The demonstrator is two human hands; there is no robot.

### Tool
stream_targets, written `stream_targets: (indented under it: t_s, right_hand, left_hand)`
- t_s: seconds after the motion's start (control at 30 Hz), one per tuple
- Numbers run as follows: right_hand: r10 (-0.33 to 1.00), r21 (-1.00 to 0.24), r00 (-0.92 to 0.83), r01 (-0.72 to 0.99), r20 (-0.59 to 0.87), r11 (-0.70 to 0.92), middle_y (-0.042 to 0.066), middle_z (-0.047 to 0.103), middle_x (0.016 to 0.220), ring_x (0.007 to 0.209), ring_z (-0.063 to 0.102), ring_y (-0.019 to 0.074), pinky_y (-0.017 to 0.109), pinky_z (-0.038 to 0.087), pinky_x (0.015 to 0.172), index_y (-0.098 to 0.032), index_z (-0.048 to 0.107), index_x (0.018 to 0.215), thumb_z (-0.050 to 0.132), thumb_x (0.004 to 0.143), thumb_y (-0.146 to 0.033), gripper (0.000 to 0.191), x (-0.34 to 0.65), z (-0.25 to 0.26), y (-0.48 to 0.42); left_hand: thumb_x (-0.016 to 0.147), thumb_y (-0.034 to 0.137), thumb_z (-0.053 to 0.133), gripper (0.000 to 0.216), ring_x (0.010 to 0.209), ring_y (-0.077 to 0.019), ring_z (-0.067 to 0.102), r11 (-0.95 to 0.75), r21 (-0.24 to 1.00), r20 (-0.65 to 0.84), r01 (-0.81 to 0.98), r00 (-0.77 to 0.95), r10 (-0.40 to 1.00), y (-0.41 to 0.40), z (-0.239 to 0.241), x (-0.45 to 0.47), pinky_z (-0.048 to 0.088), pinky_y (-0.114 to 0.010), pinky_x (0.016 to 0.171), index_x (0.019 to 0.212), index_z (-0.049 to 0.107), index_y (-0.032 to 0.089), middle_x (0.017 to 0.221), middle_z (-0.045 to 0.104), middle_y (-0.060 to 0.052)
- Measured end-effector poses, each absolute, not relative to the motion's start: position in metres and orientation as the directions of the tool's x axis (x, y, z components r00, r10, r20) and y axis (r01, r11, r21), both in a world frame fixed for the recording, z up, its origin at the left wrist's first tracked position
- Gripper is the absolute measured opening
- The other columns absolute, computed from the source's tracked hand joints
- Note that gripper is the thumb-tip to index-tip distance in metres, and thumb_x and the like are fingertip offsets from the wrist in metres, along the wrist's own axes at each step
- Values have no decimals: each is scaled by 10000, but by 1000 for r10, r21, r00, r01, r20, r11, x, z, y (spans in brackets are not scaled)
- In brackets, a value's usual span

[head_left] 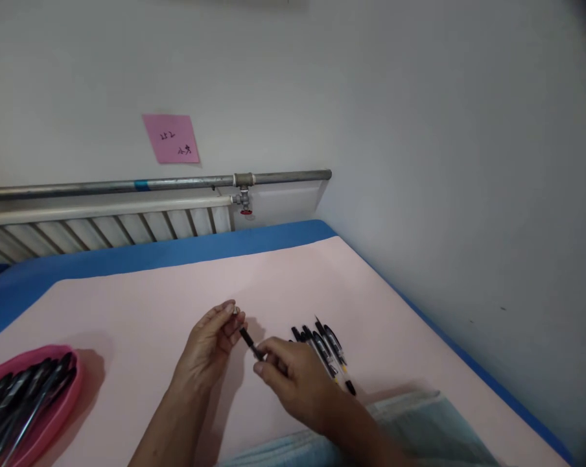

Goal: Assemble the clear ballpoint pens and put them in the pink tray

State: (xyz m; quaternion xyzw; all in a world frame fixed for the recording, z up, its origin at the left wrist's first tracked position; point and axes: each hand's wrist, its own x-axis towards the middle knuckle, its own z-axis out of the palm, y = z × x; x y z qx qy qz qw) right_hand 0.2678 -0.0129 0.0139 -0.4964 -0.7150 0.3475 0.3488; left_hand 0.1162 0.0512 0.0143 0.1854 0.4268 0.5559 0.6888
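Note:
My right hand (297, 379) is closed round a pen (247, 337), whose black front part sticks out up and to the left from between the thumb and fingers. Facing it, my left hand (210, 344) pinches a small pale piece (236, 311) between thumb and fingertip, too small to name. The pen's upper end comes close to the left fingers; whether they touch it I cannot tell. Just beyond my right hand, several black-and-clear pens (328, 347) lie side by side on the pink table cover (142, 324), partly hidden by that hand.
At the left edge stands a pink basket (74, 389) holding several black pens (30, 389). Light-blue cloth (419, 421) shows at the front edge. A blue border (200, 245) rings the pink cover. Behind are a radiator (108, 227), a metal pipe (186, 183) and walls.

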Motion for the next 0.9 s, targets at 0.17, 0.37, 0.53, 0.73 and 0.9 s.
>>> stream_targets:
  t_s: [0.17, 0.37, 0.53, 0.73, 0.9]
  right_hand:
    - [957, -839, -272, 494, 101, 229, -49, 499, 601, 558, 452, 78, 189, 286, 520, -181, 575, 806, 487, 819, -239, 106, 259, 9, -16]
    - [975, -857, -200, 482, 95, 183, -53, 478, 564, 514, 431, 78, 193, 257, 485, -181, 580, 814, 480, 820, -253, 123, 258, 3, -12]
    - [977, -853, -184, 490, 103, 182, -49, 482, 557, 516, 428, 87, 196, 257, 482, -188, 581, 802, 482, 820, -261, 124, 258, 1, -12]
    - [981, -854, -171, 492, 96, 170, -47, 509, 576, 521, 443, 86, 197, 266, 486, -191, 572, 796, 476, 821, -254, 117, 259, 4, -12]
    - [986, -909, -159, 403, 48, 109, -43, 510, 578, 515, 454, 83, 187, 281, 470, -182, 545, 757, 470, 812, -245, 113, 256, 6, -12]
  left_hand:
    - [715, 82, 595, 48, 632, -118, 629, 285, 694, -380, -661, 1, 925, 49, 16, 122, 527, -248, 609, 734, 609, 123, 665, 628, -15]
    - [696, 98, 621, 58, 653, -119, 635, 289, 669, -371, -685, 30, 928, 48, 15, 121, 526, -245, 634, 742, 614, 133, 672, 637, -10]
    - [662, 111, 656, 92, 657, -122, 638, 278, 689, -350, -670, 28, 936, 47, 14, 122, 521, -243, 634, 739, 615, 139, 676, 645, 1]
    - [586, 143, 729, 182, 669, -131, 640, 239, 726, -311, -644, 2, 951, 44, 13, 129, 507, -234, 643, 728, 615, 136, 663, 633, 11]
    - [563, 177, 750, 214, 670, -131, 638, 193, 742, -283, -643, -39, 958, 41, 9, 137, 497, -233, 651, 717, 608, 134, 668, 628, 8]
